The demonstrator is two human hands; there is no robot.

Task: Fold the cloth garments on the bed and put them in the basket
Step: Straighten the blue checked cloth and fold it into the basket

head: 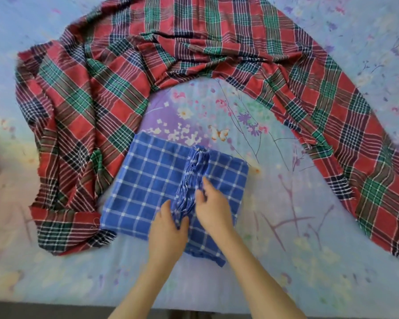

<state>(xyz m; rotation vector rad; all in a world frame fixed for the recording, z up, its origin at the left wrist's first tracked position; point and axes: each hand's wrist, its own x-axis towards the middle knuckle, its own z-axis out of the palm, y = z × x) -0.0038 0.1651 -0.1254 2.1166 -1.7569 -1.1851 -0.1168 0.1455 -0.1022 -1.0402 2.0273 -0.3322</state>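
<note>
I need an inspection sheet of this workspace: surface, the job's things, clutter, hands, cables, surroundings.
Surface: bed sheet, pale blue with flowers.
Job's things: blue checked cloth partly folded, fringed edges meeting in its middle; red plaid cloth unfolded, curving around it. Basket: nothing seen.
Clutter: nothing seen.
Hands: left hand grips the blue cloth's fringe; right hand has its fingers curled at the fringe, grip unclear.
Cables: nothing seen.
Surroundings: dark strip below the bed edge.
</note>
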